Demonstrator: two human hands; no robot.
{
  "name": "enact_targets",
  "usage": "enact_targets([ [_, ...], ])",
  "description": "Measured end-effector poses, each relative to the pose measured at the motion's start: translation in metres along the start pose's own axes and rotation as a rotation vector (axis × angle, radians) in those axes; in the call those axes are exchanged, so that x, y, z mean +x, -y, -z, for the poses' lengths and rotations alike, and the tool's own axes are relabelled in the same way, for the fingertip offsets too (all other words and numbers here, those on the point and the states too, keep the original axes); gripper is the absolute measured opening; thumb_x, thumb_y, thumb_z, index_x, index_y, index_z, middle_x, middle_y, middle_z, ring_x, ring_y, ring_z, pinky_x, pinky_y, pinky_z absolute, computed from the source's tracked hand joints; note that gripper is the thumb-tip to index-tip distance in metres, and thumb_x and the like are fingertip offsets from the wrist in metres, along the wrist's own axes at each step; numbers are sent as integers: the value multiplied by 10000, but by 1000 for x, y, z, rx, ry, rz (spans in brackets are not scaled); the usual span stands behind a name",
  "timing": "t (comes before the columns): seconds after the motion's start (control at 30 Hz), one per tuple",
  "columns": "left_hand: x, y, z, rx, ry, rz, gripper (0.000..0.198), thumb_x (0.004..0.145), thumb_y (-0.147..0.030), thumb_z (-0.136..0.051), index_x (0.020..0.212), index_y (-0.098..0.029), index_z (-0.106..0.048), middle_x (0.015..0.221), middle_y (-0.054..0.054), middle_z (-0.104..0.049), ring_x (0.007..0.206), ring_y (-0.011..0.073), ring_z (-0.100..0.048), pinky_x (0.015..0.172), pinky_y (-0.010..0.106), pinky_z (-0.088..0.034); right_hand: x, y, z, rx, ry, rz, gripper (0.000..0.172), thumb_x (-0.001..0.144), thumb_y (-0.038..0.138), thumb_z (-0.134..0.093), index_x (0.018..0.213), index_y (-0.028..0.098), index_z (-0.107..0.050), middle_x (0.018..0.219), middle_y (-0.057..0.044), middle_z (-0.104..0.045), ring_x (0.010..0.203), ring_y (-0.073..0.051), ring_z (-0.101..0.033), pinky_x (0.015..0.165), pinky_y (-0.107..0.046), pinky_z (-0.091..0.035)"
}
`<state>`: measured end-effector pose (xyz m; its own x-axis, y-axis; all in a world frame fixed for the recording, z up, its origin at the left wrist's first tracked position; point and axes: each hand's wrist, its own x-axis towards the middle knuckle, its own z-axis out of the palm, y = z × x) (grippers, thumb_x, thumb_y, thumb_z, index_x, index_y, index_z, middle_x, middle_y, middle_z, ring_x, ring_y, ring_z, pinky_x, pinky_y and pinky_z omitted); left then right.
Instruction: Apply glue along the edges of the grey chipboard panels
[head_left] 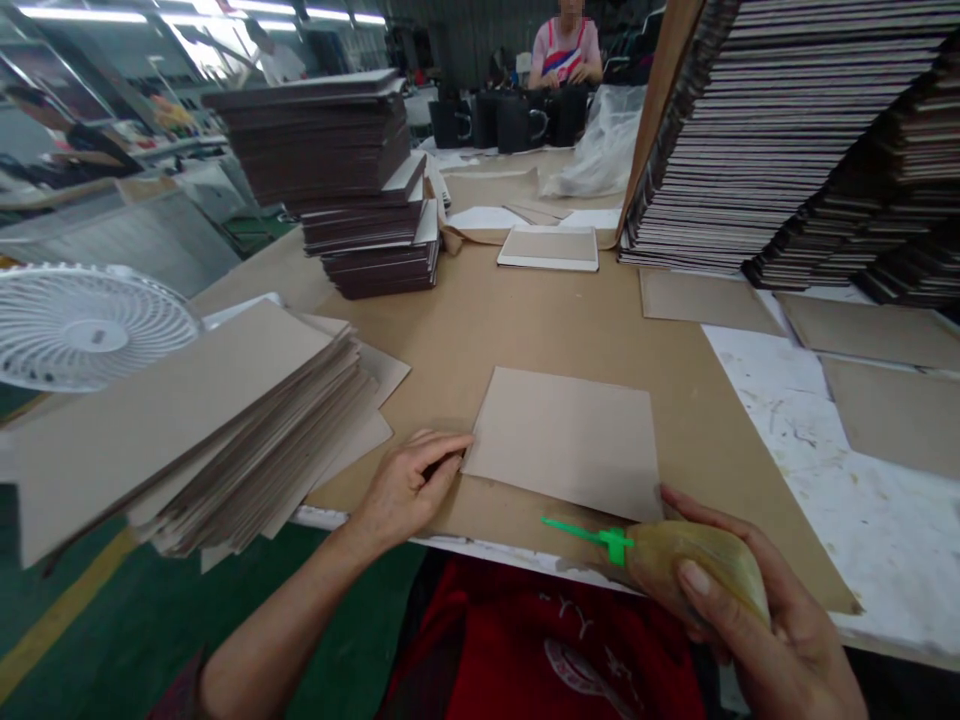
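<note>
A flat grey-brown cardboard sheet [566,437] lies before me on the brown table covering. At its left edge rests my left hand [409,485], with index finger and thumb stretched out and their tips touching the sheet. My right hand [772,600] is wrapped round a soft, yellowish glue bottle [697,560]. The bottle lies tilted, its thin green nozzle [581,532] pointing left over the table's front edge, just below the sheet. My right index fingertip is by the sheet's lower right corner.
A leaning pile of cardboard sheets [262,440] and a white fan [97,330] stand left. Behind are a stack of dark boards [352,170] and a white-edged panel [551,248]. Tall board stacks [765,130] rise at right, near loose sheets [900,410]. A person [566,50] sits beyond.
</note>
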<state>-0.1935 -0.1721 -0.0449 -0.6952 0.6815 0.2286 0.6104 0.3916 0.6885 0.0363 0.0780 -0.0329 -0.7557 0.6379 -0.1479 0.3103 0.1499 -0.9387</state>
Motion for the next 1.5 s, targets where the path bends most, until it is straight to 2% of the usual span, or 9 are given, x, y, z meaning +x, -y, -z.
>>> enact_targets([
  [0.17,0,-1,0,10,12,-16,311,895,-200,-491,1153,-263,-653,1110,52,-662,1054,212,-582,923,375,-466,0,0,2,35,-26,11,607,662,510,-735,1196,247,-613,1196,-63,-641,987,-300,-646,699,-292,-592],
  [0.3,-1,-6,2,25,83,-26,334,872,-226,-536,1194,-259,-618,1194,63,-597,1050,211,-569,885,355,-477,-2,4,3,264,30,-88,584,729,486,-683,1251,252,-568,1085,-87,-667,749,-253,-653,497,-285,-537],
  [0.43,-1,-10,2,89,137,-25,496,805,-310,-659,1286,-281,-540,1219,63,-538,1074,229,-537,900,380,-468,-2,15,1,466,48,-75,523,764,457,-635,1230,227,-575,799,-67,-647,537,-179,-539,394,-255,-426],
  [0.5,0,-11,1,125,136,-30,546,790,-334,-684,1308,-294,-517,1198,61,-530,1090,236,-520,926,399,-455,-1,18,1,521,37,-80,495,775,436,-621,1219,219,-578,863,-78,-654,511,-148,-500,390,-244,-404],
  [0.6,2,-11,-2,176,139,-38,597,780,-399,-700,1333,-305,-493,1184,61,-511,1101,239,-504,933,400,-450,-1,20,2,586,40,-86,463,780,406,-608,1202,217,-580,1124,-121,-633,536,-141,-519,384,-239,-391],
  [0.77,6,-8,-9,321,107,-51,644,754,-530,-689,1327,-298,-509,1123,62,-499,1038,242,-516,894,401,-459,-4,25,1,593,59,-47,441,732,436,-632,1126,240,-601,1275,-111,-570,483,-112,-495,337,-227,-348],
  [1.1,5,-10,-13,412,87,-159,466,870,-428,-580,1319,-313,-524,1079,66,-502,974,232,-511,817,377,-472,-7,42,-5,647,42,-88,442,677,450,-684,1059,240,-610,1324,-99,-528,561,-115,-513,380,-202,-379],
  [1.33,5,-9,-15,433,79,-271,356,910,-325,-549,1261,-272,-579,1077,88,-541,989,232,-511,823,372,-472,-8,33,-3,696,86,-117,460,722,469,-669,1120,246,-613,916,-55,-639,519,-91,-434,399,-174,-331],
  [1.5,12,-10,-9,455,-77,-346,329,916,-225,-535,1240,-245,-588,1184,88,-592,1080,245,-523,934,414,-439,-10,28,0,722,51,-158,486,722,454,-692,1143,227,-607,994,-82,-639,540,-83,-451,397,-159,-323],
])
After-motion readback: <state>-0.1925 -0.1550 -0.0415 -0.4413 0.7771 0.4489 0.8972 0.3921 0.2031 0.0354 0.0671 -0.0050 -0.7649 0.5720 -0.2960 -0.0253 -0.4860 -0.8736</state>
